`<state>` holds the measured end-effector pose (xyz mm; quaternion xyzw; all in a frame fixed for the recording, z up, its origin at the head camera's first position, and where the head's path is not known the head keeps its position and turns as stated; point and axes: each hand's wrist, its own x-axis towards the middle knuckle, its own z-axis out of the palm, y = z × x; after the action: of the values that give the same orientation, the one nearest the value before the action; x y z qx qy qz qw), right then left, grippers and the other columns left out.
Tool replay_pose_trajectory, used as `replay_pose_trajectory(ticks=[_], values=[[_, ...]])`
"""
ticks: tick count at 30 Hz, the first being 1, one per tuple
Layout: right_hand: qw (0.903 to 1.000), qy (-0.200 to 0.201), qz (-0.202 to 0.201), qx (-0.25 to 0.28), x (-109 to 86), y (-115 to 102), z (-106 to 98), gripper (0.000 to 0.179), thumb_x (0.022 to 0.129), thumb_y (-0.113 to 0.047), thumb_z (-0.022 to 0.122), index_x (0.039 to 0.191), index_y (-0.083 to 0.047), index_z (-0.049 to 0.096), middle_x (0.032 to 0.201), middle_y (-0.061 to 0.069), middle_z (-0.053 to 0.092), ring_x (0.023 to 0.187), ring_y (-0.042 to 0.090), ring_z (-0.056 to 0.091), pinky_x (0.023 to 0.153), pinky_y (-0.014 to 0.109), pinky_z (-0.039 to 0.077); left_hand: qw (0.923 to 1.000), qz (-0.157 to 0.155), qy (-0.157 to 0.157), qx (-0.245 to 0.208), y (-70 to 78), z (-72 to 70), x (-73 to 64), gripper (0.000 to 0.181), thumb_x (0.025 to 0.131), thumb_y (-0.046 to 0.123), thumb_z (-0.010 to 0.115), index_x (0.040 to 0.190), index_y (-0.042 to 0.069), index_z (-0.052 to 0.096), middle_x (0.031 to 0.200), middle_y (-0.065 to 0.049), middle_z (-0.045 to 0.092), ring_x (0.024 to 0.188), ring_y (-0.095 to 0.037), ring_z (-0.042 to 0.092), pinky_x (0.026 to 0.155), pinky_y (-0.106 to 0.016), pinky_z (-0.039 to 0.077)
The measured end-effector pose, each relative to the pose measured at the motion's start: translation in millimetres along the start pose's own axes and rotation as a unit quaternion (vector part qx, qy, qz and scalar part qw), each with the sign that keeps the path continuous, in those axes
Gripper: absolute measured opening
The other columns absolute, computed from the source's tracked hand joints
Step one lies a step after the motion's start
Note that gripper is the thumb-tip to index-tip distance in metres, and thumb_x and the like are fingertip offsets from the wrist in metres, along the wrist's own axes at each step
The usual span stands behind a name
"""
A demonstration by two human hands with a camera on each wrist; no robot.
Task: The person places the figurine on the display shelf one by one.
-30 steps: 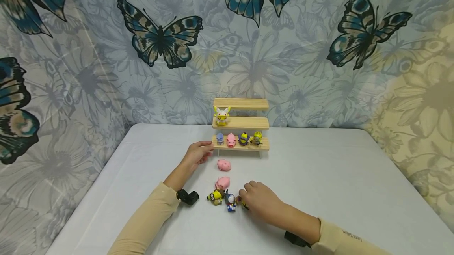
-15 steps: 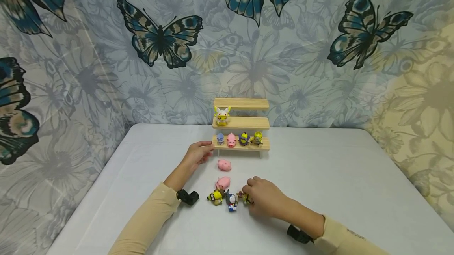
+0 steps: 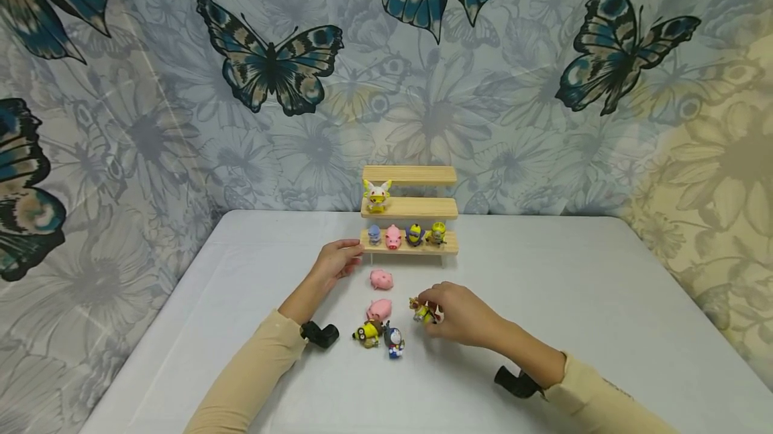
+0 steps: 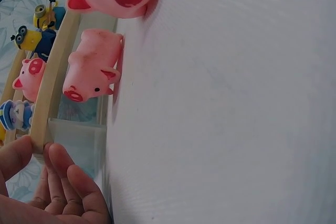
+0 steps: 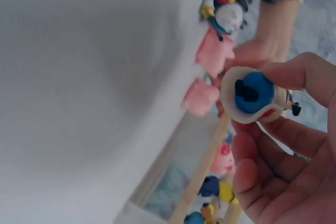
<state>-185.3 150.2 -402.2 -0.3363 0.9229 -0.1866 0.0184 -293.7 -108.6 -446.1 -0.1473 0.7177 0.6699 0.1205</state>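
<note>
At the left end of the bottom board of a three-tier wooden display shelf [image 3: 425,208], my left hand [image 3: 335,263] pinches the board between thumb and fingers. My right hand [image 3: 464,314] holds a small yellow-and-brown toy figurine [image 3: 421,311] by its fingertips, above the table. In the right wrist view, the figurine's pale rim and blue underside [image 5: 259,90] face the camera. Two pink toy pigs, one nearer the shelf [image 3: 381,279] and one behind the other toys [image 3: 379,309], are on the table. Beside them lie a yellow minion figurine [image 3: 367,334] and a blue-and-white figurine [image 3: 394,341].
On the bottom board stand a bluish figurine [image 3: 374,235], a pink pig [image 3: 393,237] and two yellow minions, one in dark blue [image 3: 415,235]. A white-and-yellow eared figurine [image 3: 377,196] stands on the middle board. The white table [image 3: 543,273] meets a butterfly-patterned backdrop [image 3: 483,119].
My right hand has taken the yellow-and-brown figurine away from beside the blue-and-white one, lifting it forward and to the right. My left hand has stayed on the shelf.
</note>
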Motion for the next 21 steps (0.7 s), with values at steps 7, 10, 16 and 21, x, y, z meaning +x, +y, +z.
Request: replay_pose_trajectory(ticks=[7, 10, 16, 21], values=[[0.9986, 0.014, 0.014, 0.049, 8.6, 9.3, -22.8, 0.031, 0.075, -0.009, 0.074, 0.105, -0.005, 0.07, 0.081, -0.006, 0.063, 0.073, 0.014, 0.056, 0.063, 0.021, 0.044, 1.0, 0.004, 0.001, -0.003, -1.7, 1.1, -1.0, 0.036, 0.092, 0.022, 0.068, 0.126, 0.009, 0.063, 0.097, -0.001, 0.072, 0.072, -0.008, 0.062, 0.063, -0.022, 0.047], [0.9979, 0.02, 0.015, 0.061, 13.4, 11.7, -31.5, 0.03, 0.075, -0.009, 0.075, 0.105, -0.005, 0.068, 0.085, -0.003, 0.066, 0.074, 0.012, 0.056, 0.064, 0.021, 0.046, 1.0, 0.004, 0.003, -0.004, -1.6, 1.2, -1.5, 0.036, 0.092, 0.023, 0.068, 0.125, 0.009, 0.063, 0.096, -0.001, 0.072, 0.072, -0.007, 0.062, 0.063, -0.022, 0.047], [0.9973, 0.027, 0.024, 0.064, 20.1, 15.7, -41.7, 0.029, 0.076, -0.01, 0.075, 0.103, -0.006, 0.067, 0.089, 0.0, 0.067, 0.076, 0.011, 0.055, 0.066, 0.023, 0.047, 1.0, 0.006, 0.0, -0.001, -1.3, 0.7, -3.3, 0.036, 0.092, 0.022, 0.067, 0.125, 0.009, 0.063, 0.098, -0.002, 0.071, 0.071, -0.007, 0.061, 0.062, -0.022, 0.046], [0.9955, 0.034, 0.034, 0.081, 25.6, 17.2, -51.1, 0.027, 0.077, -0.011, 0.075, 0.101, -0.005, 0.065, 0.087, 0.0, 0.066, 0.077, 0.013, 0.057, 0.066, 0.024, 0.048, 0.9999, 0.01, -0.004, -0.002, 0.3, -0.7, -2.3, 0.036, 0.093, 0.022, 0.067, 0.126, 0.009, 0.062, 0.101, -0.004, 0.071, 0.07, -0.006, 0.061, 0.062, -0.022, 0.046]])
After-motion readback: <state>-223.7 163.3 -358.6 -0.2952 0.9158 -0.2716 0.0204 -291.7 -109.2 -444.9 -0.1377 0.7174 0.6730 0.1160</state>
